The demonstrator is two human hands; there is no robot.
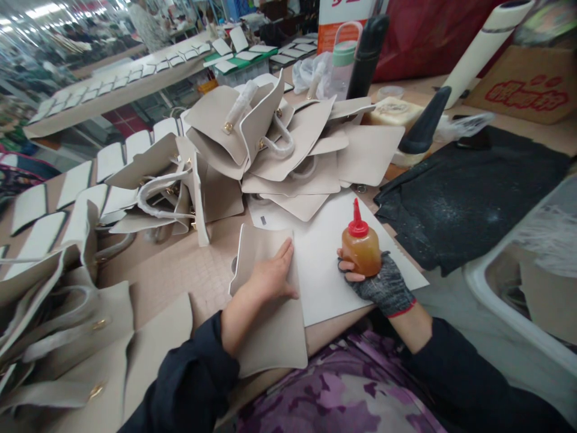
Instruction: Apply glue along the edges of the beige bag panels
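Observation:
My bare left hand (271, 273) lies flat with fingers stretched out on a beige leather-like panel (274, 337), whose upper left edge curls up. In a grey fingerless knit glove, my right hand (376, 282) is wrapped round a squeeze bottle (362, 248) of amber liquid. The bottle stands upright with its red nozzle pointing up, above a white sheet (329, 288). Just beyond the sheet rises a pile of beige handbag pieces (288, 144) with wrapped handles and gold-coloured fittings.
More beige bag pieces (81, 337) lie at the left, with white dark-edged panels (36, 240) behind them. At the right are a black cloth (460, 192), a dark cone-shaped object (426, 123) and a white bin (505, 300). A black bottle (367, 57) stands at the back.

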